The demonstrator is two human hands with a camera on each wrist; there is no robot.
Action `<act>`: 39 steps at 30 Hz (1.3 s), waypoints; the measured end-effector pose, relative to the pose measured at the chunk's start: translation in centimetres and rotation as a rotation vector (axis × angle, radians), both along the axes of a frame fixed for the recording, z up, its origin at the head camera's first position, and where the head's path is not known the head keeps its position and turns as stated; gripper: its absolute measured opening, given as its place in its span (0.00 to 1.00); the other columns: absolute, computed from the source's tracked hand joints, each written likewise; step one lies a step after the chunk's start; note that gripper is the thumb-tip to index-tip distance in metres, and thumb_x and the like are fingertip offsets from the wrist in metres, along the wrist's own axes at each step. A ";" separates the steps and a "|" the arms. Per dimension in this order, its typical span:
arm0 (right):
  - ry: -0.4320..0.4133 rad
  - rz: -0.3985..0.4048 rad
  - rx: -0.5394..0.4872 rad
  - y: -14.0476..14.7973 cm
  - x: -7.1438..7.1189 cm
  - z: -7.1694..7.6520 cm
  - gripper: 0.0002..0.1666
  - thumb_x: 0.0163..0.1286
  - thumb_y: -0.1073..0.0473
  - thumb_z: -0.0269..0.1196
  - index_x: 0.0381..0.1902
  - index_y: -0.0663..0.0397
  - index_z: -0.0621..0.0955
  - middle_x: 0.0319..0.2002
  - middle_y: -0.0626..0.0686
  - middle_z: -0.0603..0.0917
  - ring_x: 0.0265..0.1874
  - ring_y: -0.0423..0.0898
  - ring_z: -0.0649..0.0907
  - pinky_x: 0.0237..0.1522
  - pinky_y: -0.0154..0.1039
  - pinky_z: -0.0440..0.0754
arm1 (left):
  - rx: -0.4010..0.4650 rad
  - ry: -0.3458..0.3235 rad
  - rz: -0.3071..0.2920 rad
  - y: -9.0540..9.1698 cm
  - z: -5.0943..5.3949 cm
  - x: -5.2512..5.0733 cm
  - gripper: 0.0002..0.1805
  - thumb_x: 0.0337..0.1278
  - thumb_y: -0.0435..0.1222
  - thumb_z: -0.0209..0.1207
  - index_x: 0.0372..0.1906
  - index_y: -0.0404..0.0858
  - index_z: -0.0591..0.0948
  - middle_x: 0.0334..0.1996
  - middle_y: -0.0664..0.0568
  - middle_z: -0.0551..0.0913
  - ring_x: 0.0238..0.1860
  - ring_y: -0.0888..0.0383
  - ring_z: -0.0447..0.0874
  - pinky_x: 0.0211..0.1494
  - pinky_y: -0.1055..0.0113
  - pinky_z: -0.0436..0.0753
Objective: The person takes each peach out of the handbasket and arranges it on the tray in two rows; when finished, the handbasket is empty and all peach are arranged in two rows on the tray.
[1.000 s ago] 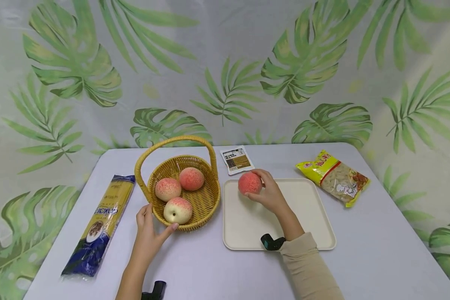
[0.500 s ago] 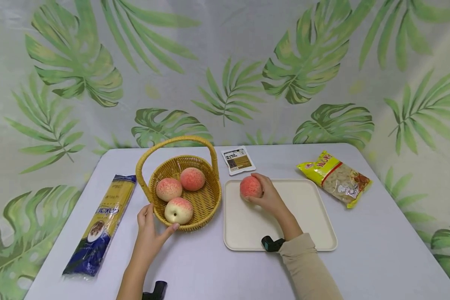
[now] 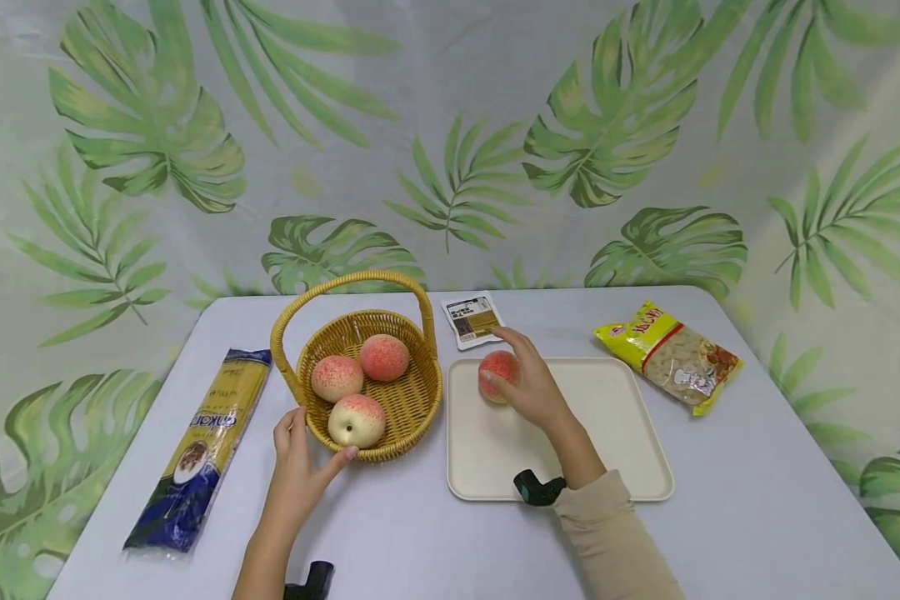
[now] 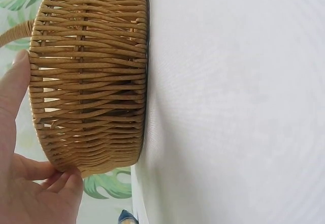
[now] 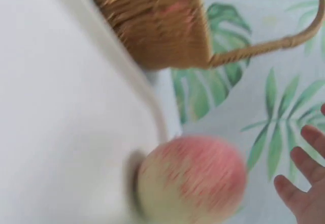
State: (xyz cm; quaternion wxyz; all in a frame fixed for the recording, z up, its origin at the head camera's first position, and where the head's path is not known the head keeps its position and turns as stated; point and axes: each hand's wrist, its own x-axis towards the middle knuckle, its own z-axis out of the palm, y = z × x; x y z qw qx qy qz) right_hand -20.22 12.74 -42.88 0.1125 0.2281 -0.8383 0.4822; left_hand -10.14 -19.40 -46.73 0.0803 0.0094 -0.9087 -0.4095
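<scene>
A pink and cream peach [image 3: 498,372] [image 5: 192,182] rests on the left part of the cream tray [image 3: 562,492]. My right hand [image 3: 532,387] is just over it in the head view; in the right wrist view this hand [image 5: 307,183] has its fingers spread, apart from the fruit. The wicker basket [image 3: 412,417] [image 4: 91,76] stands left of the tray with three peaches inside, the nearest one [image 3: 357,421] paler. My left hand [image 3: 297,475] [image 4: 30,183] grips the basket's near left rim, thumb on one side and fingers curled at the other.
A long blue and yellow pasta packet [image 3: 202,450] lies left of the basket. Behind the tray is a small white and brown sachet [image 3: 472,321]. A yellow bag [image 3: 671,358] lies by the tray's back right corner.
My right hand has let go of the peach, its fingers opened and lifted from it. The peach was lowered onto the tray. My left hand keeps its hold on the basket.
</scene>
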 end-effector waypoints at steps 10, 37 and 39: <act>0.082 0.155 -0.027 -4.7 1.3 2.9 0.38 0.57 0.54 0.64 0.63 0.52 0.63 0.62 0.51 0.65 0.62 0.45 0.62 0.60 0.48 0.59 | -0.003 -0.003 0.005 0.1 0.1 0.0 0.53 0.45 0.49 0.64 0.66 0.26 0.47 0.61 0.32 0.45 0.61 0.36 0.51 0.58 0.43 0.60; -0.079 0.349 0.252 -11.8 0.5 -0.9 0.42 0.60 0.40 0.58 0.66 0.51 0.59 0.62 0.50 0.66 0.61 0.43 0.64 0.60 0.42 0.61 | 0.019 0.009 0.015 0.0 -0.3 0.0 0.53 0.44 0.49 0.65 0.66 0.28 0.47 0.62 0.33 0.45 0.61 0.37 0.52 0.57 0.43 0.62; -0.070 0.368 0.259 -11.9 0.4 -0.8 0.41 0.60 0.41 0.59 0.65 0.52 0.60 0.61 0.51 0.67 0.60 0.41 0.64 0.60 0.40 0.60 | 0.019 0.010 0.017 0.0 -0.3 0.0 0.53 0.44 0.49 0.65 0.67 0.28 0.47 0.62 0.34 0.45 0.61 0.37 0.52 0.56 0.43 0.62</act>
